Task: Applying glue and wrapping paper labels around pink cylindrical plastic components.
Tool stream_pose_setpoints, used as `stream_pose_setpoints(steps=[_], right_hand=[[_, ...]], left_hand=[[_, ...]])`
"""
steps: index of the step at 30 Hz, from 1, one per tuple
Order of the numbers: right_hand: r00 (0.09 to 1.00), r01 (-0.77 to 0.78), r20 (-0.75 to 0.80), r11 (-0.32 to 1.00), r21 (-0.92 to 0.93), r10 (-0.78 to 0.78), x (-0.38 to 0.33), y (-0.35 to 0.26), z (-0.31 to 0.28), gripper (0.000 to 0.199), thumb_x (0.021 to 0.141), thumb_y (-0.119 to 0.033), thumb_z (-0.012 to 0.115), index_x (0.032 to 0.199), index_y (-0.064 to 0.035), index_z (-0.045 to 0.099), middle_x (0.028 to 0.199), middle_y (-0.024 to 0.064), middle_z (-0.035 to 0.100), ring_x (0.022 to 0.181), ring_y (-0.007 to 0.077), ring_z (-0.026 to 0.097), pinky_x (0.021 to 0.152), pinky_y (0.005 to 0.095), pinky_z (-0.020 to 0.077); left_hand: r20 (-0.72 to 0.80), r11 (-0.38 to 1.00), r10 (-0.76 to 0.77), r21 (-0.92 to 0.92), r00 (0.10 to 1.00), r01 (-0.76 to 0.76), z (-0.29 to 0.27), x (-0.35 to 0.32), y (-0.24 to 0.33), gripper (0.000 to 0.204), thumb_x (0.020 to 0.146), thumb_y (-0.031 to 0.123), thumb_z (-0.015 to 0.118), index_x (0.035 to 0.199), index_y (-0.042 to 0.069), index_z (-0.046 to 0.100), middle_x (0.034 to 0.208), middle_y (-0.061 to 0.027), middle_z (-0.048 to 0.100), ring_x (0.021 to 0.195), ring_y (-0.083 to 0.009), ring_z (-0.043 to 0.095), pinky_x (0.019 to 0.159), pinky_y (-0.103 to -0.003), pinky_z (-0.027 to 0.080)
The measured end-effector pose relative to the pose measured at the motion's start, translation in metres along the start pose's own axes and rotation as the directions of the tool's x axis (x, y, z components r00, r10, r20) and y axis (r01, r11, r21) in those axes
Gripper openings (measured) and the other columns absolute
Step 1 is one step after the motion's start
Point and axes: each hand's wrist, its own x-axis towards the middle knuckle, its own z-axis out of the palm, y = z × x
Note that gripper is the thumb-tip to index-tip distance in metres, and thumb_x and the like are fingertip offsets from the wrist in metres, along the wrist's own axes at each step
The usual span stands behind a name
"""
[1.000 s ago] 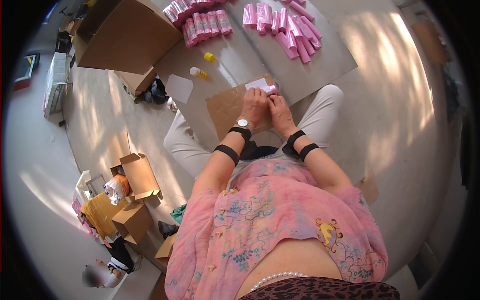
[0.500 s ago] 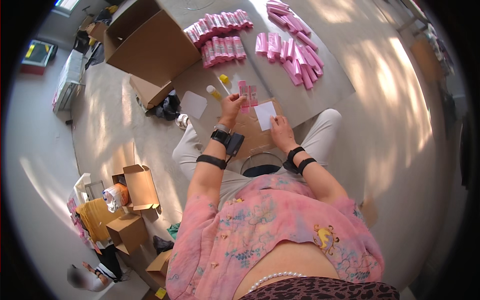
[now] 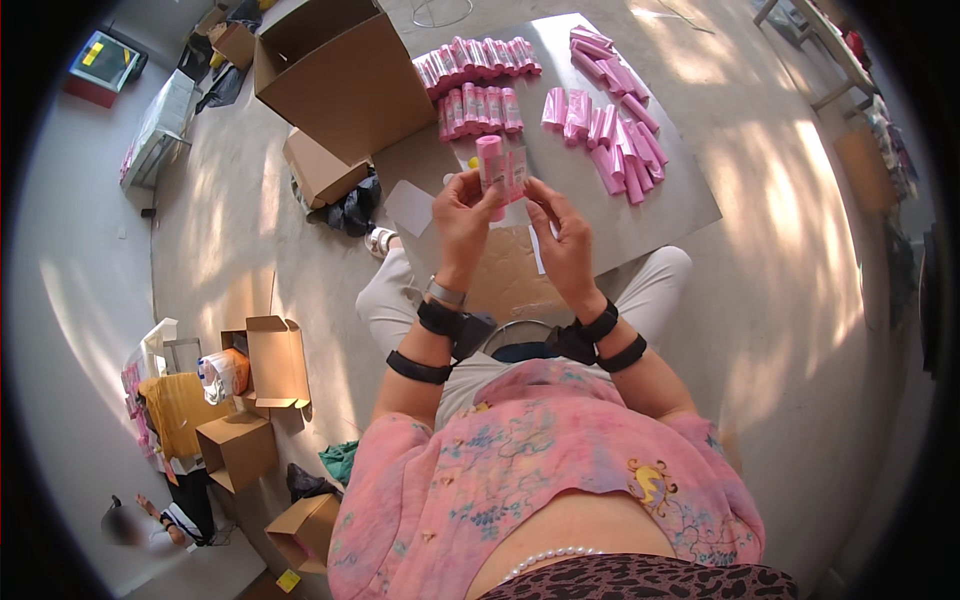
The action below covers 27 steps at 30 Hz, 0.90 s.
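My left hand (image 3: 463, 222) is closed round a pink roll (image 3: 488, 148), held upright above the board. A printed pink-and-white label (image 3: 517, 172) stands out from the roll's right side. The fingertips of my right hand (image 3: 566, 240) pinch that label's right edge. Below the right hand, a strip of a white card (image 3: 539, 251) shows; the hand covers most of it. Behind my left hand, a small yellow cap (image 3: 474, 162) is partly visible. A sheet of brown cardboard (image 3: 500, 275) lies under my wrists.
Labelled pink rolls (image 3: 480, 108) stand in rows at the back; plain pink rolls (image 3: 625, 150) lie heaped to their right on the grey board (image 3: 680, 205). A large open carton (image 3: 340, 90) is at the back left. At far left, a person (image 3: 165, 525) works beside more boxes (image 3: 238, 450).
My left hand has raised the pink roll and label from the board. My right hand has let go of the white card and moved up to the label's edge. The view has shifted slightly.
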Motion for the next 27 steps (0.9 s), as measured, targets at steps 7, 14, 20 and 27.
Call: stream_pose_setpoints(steps=[7, 14, 20, 27], right_hand=[[0.982, -0.065, -0.086, 0.731, 0.679, 0.167, 0.015, -0.041, 0.008, 0.036, 0.108, -0.004, 0.055, 0.143, 0.0037, 0.055, 0.136, 0.0087, 0.065, 0.121, 0.0139, 0.061, 0.104, 0.0298, 0.0492], [0.979, -0.035, -0.081, 0.543, 0.839, 0.189, 0.008, -0.046, -0.021, 0.029, 0.108, -0.007, 0.055, 0.137, -0.0017, 0.058, 0.127, 0.0058, 0.067, 0.117, 0.0114, 0.062, 0.098, 0.0274, 0.0521], [0.98, -0.081, -0.017, 0.478, 0.875, 0.197, 0.003, -0.032, -0.042, 0.033, 0.109, -0.01, 0.055, 0.141, -0.0042, 0.056, 0.132, 0.0049, 0.066, 0.12, 0.0123, 0.063, 0.098, 0.0272, 0.0533], [0.991, -0.009, -0.06, 0.497, 0.868, 0.122, 0.005, -0.046, -0.05, 0.036, 0.109, -0.011, 0.054, 0.145, -0.0059, 0.052, 0.136, 0.0061, 0.065, 0.12, 0.0149, 0.065, 0.1, 0.0296, 0.0534]], left_hand=[[0.176, 0.425, 0.707, 0.669, 0.685, -0.61, 0.059, -0.022, 0.051, 0.036, 0.08, 0.002, 0.079, 0.114, 0.004, 0.07, 0.108, -0.0142, 0.071, 0.1, -0.0349, 0.068, 0.088, -0.043, 0.055], [0.35, 0.187, 0.797, 0.632, 0.493, -0.752, 0.088, -0.035, 0.068, 0.041, 0.079, 0.0, 0.073, 0.12, 0.003, 0.071, 0.117, -0.0134, 0.07, 0.108, -0.0355, 0.066, 0.094, -0.045, 0.055], [0.438, 0.127, 0.756, 0.63, 0.486, -0.766, 0.097, -0.044, 0.068, 0.045, 0.08, 0.0, 0.072, 0.125, 0.002, 0.071, 0.119, -0.0144, 0.069, 0.11, -0.0358, 0.066, 0.094, -0.046, 0.056], [0.475, 0.085, 0.751, 0.62, 0.459, -0.78, 0.105, -0.048, 0.075, 0.048, 0.08, 0.005, 0.071, 0.128, 0.007, 0.071, 0.12, -0.012, 0.068, 0.11, -0.0316, 0.067, 0.094, -0.044, 0.056]])
